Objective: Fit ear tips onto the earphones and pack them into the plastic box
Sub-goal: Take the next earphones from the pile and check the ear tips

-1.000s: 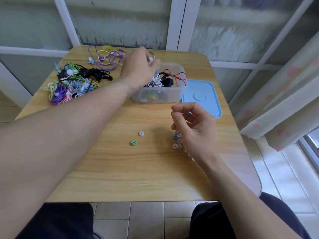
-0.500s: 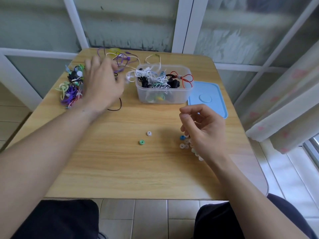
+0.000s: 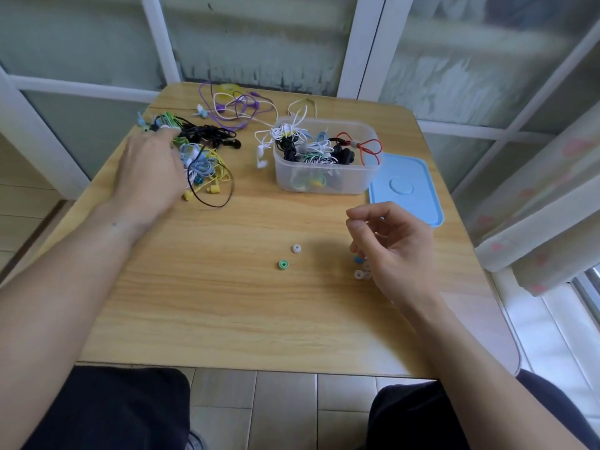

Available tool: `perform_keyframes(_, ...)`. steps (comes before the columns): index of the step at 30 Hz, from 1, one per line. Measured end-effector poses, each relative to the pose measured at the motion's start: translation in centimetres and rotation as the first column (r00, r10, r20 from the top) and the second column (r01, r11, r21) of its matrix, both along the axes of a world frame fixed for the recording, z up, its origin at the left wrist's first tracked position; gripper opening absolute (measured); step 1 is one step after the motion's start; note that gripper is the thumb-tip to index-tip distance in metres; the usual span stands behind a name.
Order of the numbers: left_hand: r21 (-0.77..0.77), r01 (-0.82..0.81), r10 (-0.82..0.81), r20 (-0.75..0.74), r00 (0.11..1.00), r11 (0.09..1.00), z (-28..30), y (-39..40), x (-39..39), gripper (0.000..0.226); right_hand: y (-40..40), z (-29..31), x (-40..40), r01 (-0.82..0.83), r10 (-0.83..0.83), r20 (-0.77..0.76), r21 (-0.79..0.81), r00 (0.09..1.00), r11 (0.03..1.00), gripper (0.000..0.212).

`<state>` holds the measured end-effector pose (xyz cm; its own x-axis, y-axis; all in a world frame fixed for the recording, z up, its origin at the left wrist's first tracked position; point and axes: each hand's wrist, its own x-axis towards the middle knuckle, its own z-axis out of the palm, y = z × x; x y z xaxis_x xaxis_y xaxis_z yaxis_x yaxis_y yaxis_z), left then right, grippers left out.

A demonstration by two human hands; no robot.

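A clear plastic box (image 3: 326,183) at the back of the wooden table (image 3: 227,306) holds tangled white, black and red earphones. A white earphone (image 3: 261,155) hangs over its left rim. To its left lies a pile of loose coloured earphones (image 3: 209,164). My left hand (image 3: 149,177) rests on that pile, its fingertips among the cables. Near the table's middle lie a white ear tip (image 3: 296,248) and a green ear tip (image 3: 283,264). My right hand (image 3: 394,251) hovers loosely curled, with nothing visible in it, over a blue ear tip (image 3: 357,259) and clear ear tips (image 3: 358,274).
The blue lid (image 3: 412,190) lies flat to the right of the box. Purple and yellow earphones (image 3: 233,107) sprawl at the table's far edge. A curtain (image 3: 552,206) hangs at the right, window frames stand behind, and my knees show below the near edge.
My left hand left the box, swung left and came down on the loose pile. White earphones now lie in the box. My right hand kept its pose.
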<state>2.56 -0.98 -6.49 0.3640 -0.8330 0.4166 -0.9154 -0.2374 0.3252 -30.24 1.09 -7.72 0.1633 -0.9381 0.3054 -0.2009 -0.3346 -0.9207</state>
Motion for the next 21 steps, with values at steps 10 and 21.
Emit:
perform_keyframes(10,-0.266,0.009,-0.029,-0.073,0.997,0.964,1.6,1.4,0.4,0.026,0.2,0.1,0.1,-0.004,0.004,-0.005,-0.019,1.0,1.0,0.019)
perform_keyframes(21,-0.062,0.023,-0.032,-0.138,0.99,0.998,5.2,3.5,-1.8,0.05,0.2,0.0,0.7,-0.02,0.02,0.004,-0.025,1.0,0.999,0.017)
